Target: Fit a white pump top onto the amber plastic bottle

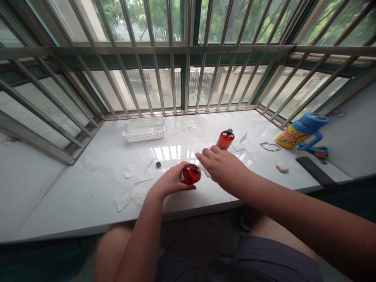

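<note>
My left hand point(170, 181) is closed round a small red bottle point(191, 173) and holds it tilted on its side above the white marble sill point(88, 184). My right hand point(221, 166) is closed at the bottle's neck; what its fingers grip is hidden. A second red bottle with a black cap point(225, 139) stands upright just beyond my right hand. A small black cap point(158, 165) lies on the sill left of the held bottle.
A white plastic basket point(143, 128) sits at the back. Crumpled white tissues point(131, 188) lie at the left. A yellow and blue jug point(302, 133), a wire ring point(270, 147), a white pad point(282, 167) and a dark phone point(315, 171) are at the right. Metal bars enclose the sill.
</note>
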`<state>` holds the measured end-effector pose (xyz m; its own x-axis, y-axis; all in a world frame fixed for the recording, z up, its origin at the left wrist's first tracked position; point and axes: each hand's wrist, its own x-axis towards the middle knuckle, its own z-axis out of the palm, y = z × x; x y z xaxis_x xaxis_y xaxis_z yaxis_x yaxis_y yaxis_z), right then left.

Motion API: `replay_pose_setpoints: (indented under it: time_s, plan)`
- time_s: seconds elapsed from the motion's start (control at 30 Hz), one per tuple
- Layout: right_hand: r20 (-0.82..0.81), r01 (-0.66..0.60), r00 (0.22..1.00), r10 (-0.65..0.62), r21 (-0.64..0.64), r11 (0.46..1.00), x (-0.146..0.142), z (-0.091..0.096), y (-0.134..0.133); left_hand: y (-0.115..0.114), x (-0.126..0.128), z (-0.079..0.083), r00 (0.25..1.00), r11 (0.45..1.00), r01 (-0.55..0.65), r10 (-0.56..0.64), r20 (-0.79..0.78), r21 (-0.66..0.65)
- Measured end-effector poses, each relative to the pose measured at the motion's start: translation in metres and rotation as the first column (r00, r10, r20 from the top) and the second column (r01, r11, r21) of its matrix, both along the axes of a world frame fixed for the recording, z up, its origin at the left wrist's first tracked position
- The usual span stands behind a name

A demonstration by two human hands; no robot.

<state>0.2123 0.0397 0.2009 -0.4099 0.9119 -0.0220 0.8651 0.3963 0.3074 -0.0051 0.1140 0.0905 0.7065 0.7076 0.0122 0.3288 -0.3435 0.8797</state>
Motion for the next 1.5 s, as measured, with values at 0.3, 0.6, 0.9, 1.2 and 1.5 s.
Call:
replay_pose_setpoints:
  time_s: [0.3, 0.6, 0.9, 1.2, 1.5]
  plan:
    - [0.022, -0.027, 0.999, 0.026, 0.004, 1.000, -0.0008, 0.0026, 0.0013, 0.0010, -0.0002, 0.0006, 1.000, 1.000, 0.003, -0.003, 0.004, 0.001]
    - [0.035, -0.049, 0.998, 0.048, 0.024, 0.999, -0.0028, 0.0042, 0.0023, 0.0017, -0.0013, 0.0006, 1.000, 1.000, -0.003, 0.003, -0.005, 0.007]
    - [0.049, -0.078, 0.996, 0.076, 0.048, 0.996, -0.0018, 0.0019, 0.0041, 0.0022, -0.0017, -0.0008, 1.000, 1.000, 0.002, -0.002, -0.008, 0.014]
    - [0.047, -0.091, 0.995, 0.089, 0.047, 0.995, -0.0034, 0.0031, 0.0058, 0.0035, -0.0025, -0.0025, 1.000, 1.000, 0.000, 0.000, -0.005, 0.022]
    - [0.061, -0.099, 0.993, 0.097, 0.040, 0.994, -0.0047, 0.0044, 0.0071, 0.0047, -0.0028, -0.0050, 1.000, 1.000, 0.002, -0.002, 0.017, 0.026]
